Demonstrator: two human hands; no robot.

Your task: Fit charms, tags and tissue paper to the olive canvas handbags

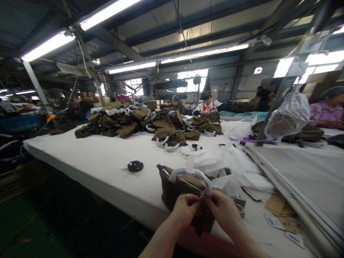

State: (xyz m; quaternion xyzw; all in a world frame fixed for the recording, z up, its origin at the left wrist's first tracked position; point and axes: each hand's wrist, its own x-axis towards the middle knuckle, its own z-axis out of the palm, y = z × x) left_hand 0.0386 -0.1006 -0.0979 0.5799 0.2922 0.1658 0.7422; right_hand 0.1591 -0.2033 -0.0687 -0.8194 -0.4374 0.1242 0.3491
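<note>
An olive-brown handbag (168,191) stands at the near edge of the white table, its zipper along the top. Its handle (179,173) arches above it, covered in pale wrapping. My left hand (187,208) pinches at the bag's near end, close to the handle's base. My right hand (219,206) is closed at the same spot, around the lower end of the wrapped handle. A small dark metal piece shows between the fingertips, too small to name. To the left of the bag lies a coiled black strap (135,166).
A heap of similar olive bags (129,120) covers the table's far side. White wrapping sheets (254,179) and printed tags (274,222) lie to the right. A metal post (276,91) rises there with a clear plastic bag (290,114) hanging. Several people sit beyond.
</note>
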